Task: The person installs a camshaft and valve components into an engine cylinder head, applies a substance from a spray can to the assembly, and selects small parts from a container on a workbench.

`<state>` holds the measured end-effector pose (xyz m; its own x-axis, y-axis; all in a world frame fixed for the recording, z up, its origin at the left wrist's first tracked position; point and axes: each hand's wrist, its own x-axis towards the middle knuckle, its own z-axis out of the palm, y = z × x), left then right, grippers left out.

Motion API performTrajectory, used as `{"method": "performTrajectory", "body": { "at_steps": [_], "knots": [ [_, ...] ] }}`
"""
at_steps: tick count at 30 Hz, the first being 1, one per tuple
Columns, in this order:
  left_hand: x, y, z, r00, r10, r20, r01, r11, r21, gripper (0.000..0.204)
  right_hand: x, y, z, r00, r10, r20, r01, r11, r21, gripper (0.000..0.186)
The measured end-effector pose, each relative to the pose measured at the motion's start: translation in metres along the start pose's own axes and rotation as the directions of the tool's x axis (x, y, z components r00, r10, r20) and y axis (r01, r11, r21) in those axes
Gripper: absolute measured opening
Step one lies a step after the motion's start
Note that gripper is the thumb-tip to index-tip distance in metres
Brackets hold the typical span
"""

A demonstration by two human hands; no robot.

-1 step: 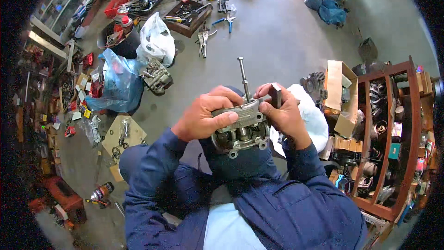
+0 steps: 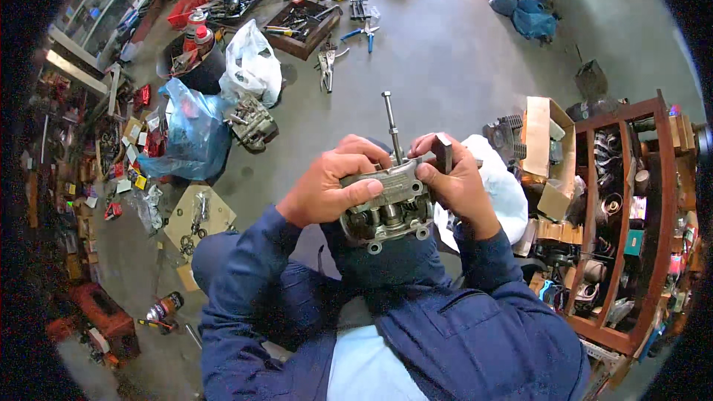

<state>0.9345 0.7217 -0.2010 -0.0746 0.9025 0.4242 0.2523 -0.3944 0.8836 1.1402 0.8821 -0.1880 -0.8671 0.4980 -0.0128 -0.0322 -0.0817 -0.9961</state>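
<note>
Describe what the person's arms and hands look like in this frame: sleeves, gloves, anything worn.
Both forearms wear long dark blue work-jacket sleeves, creased, reaching the wrists. The left hand and right hand are bare: no gloves, and no watch or rings visible. A lighter blue shirt shows at the open jacket front.

The person wears a dark blue work jacket of coarse woven cloth, with long sleeves that reach to the wrists and end in plain cuffs. The cloth creases at the elbows, and stitched seams run along the sleeves and shoulders. The jacket opens at the chest over a light blue garment. Both hands, left hand [image 2: 327,186] and right hand [image 2: 460,182], are bare, without gloves.
</note>
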Motion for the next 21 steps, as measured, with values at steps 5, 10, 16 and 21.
{"method": "performTrajectory", "body": {
  "at_steps": [5,10,16,21],
  "knots": [
    [-0.002,-0.003,-0.001,0.996,-0.09,-0.015,0.088,0.992,-0.093,0.033,0.001,0.0,0.002,1.0,-0.001,0.01,0.001,1.0,0.023,0.03],
    [0.0,-0.003,-0.004,0.988,-0.154,0.03,0.155,0.988,-0.021,0.036,0.0,-0.001,0.003,0.999,-0.031,-0.029,0.03,0.999,-0.026,0.03],
    [-0.001,-0.015,-0.007,1.0,-0.003,0.029,0.002,1.0,0.027,0.034,0.001,-0.001,0.007,0.999,-0.001,-0.032,0.0,1.0,-0.031,0.032],
    [-0.005,-0.003,0.001,0.97,-0.242,0.01,0.241,0.965,-0.106,0.03,-0.002,0.009,0.003,0.998,-0.024,-0.058,0.021,0.999,-0.039,0.034]
  ]
}}
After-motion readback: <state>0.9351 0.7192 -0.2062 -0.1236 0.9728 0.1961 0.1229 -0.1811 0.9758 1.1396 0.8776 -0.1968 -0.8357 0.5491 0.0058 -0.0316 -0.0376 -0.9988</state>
